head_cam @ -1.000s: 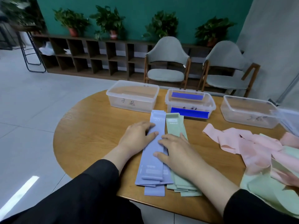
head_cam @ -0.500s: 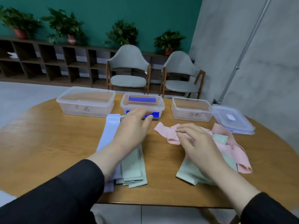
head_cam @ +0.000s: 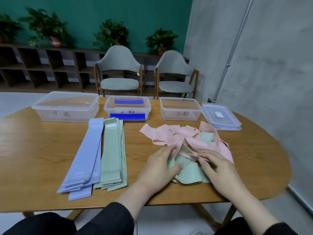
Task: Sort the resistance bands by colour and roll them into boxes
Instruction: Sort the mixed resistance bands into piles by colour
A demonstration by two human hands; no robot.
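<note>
- Head view: the left hand (head_cam: pixel 158 168) rests with relaxed fingers on the mixed pile of pink and green bands (head_cam: pixel 186 146), holding nothing.
- The right hand (head_cam: pixel 218 167) lies on the pile, fingertips curled into pink folds; whether it pinches, I cannot tell.
- Sorted purple stack (head_cam: pixel 86 155) and green stack (head_cam: pixel 112 153) lie side by side before three clear boxes (head_cam: pixel 67 107).

The scene is lit softly and evenly from above, and only faint shadows are cast under the boxes (head_cam: pixel 127 110). Slight motion blur is seen at the table (head_cam: pixel 264 160) edge on the right. Straight lines are bowed by wide-angle distortion.
</note>
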